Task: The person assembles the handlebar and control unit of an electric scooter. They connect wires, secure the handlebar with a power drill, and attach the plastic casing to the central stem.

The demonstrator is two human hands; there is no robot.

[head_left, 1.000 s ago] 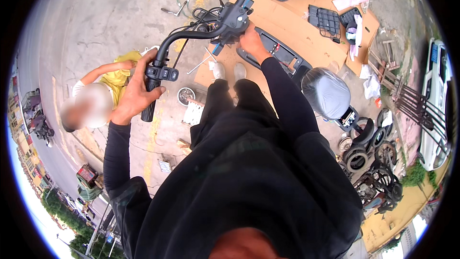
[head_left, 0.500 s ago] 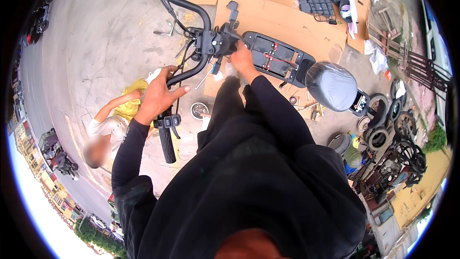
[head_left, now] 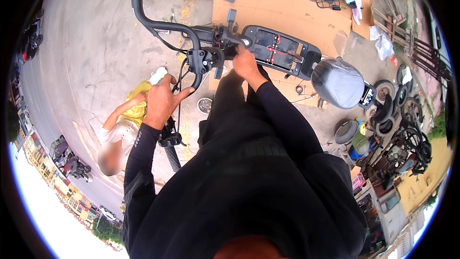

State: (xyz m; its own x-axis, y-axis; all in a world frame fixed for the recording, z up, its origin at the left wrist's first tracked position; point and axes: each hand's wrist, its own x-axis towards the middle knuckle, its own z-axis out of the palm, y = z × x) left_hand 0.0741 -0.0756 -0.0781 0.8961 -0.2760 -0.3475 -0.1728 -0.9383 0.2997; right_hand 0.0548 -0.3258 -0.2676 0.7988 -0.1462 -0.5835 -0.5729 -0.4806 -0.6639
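Note:
I stand over a black electric scooter point(head_left: 282, 52) whose deck lies open with red wires showing. My left hand point(head_left: 162, 100) is closed around the near end of the black handlebar point(head_left: 165, 25), by the grip point(head_left: 171, 151) that points down toward me. My right hand point(head_left: 245, 63) grips the middle of the bar at the stem clamp point(head_left: 207, 60), next to the open deck. The far grip of the bar reaches up to the top edge. Both my arms are in black sleeves.
A person in a yellow top point(head_left: 125, 124) crouches on the concrete at my left. Flattened cardboard point(head_left: 268, 5) lies under the scooter. A seat wrapped in plastic point(head_left: 338, 82) sits to the right, with tyres and wheels point(head_left: 397, 100) piled beyond it.
The handlebar has swung round, its far end now pointing up and away. My left hand slid down toward the near grip. My right hand has stayed at the stem.

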